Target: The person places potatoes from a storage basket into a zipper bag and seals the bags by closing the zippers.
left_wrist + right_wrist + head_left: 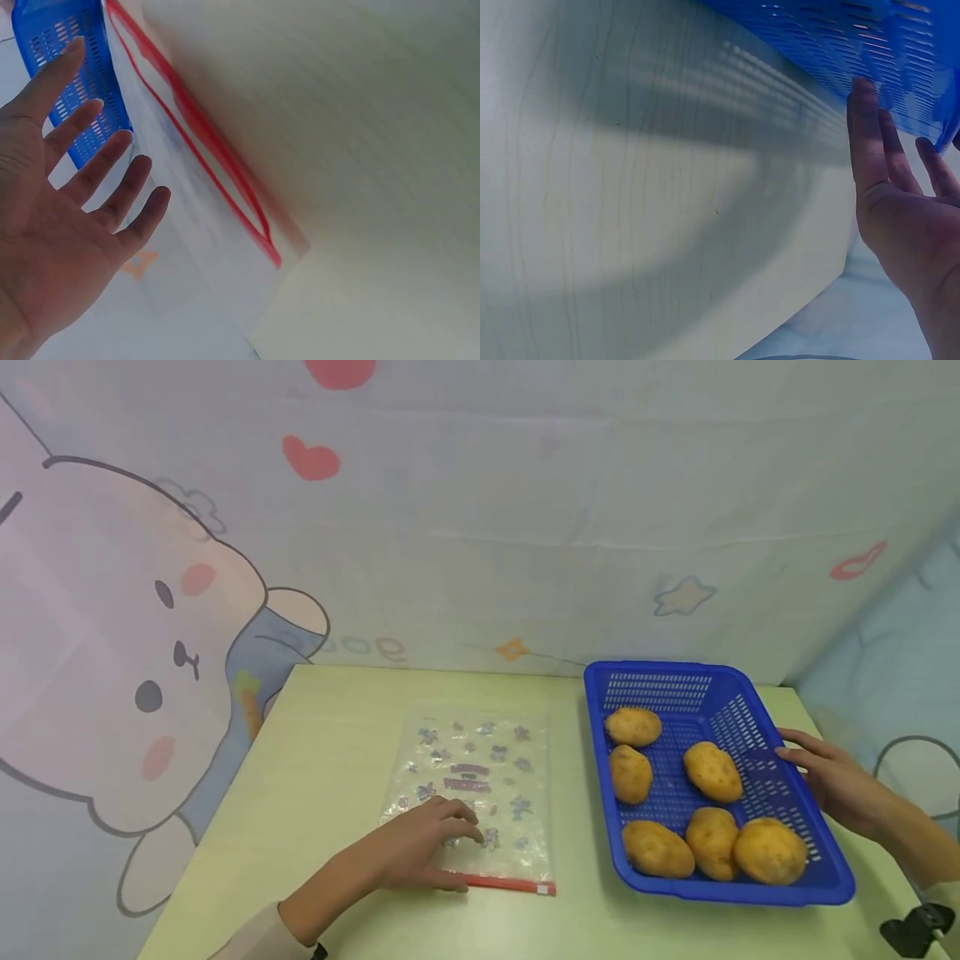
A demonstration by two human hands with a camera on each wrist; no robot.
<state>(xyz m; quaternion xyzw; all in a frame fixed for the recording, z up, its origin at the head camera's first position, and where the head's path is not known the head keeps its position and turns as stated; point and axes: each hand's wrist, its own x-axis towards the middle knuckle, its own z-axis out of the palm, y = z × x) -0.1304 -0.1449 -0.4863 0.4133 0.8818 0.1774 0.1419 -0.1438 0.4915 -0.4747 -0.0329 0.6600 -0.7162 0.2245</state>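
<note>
A clear zip bag [472,764] printed with small purple figures lies flat on the table, its red zip edge [187,124] toward me. In the left wrist view the two red strips stand apart along the bag's mouth. Over the lower left of the bag is my left hand [423,847], fingers spread and holding nothing. To the right stands a blue plastic basket [609,827] with slotted walls. Several potatoes [712,772] lie inside it. My right hand [847,785] touches the basket's right side near the rim, its fingers fairly straight against the outer wall.
The pale wood-grain table [300,793] extends left of the bag. A printed cloth [480,527] with hearts and a cartoon animal hangs close behind the table and at its sides. The basket's far rim stands near that cloth.
</note>
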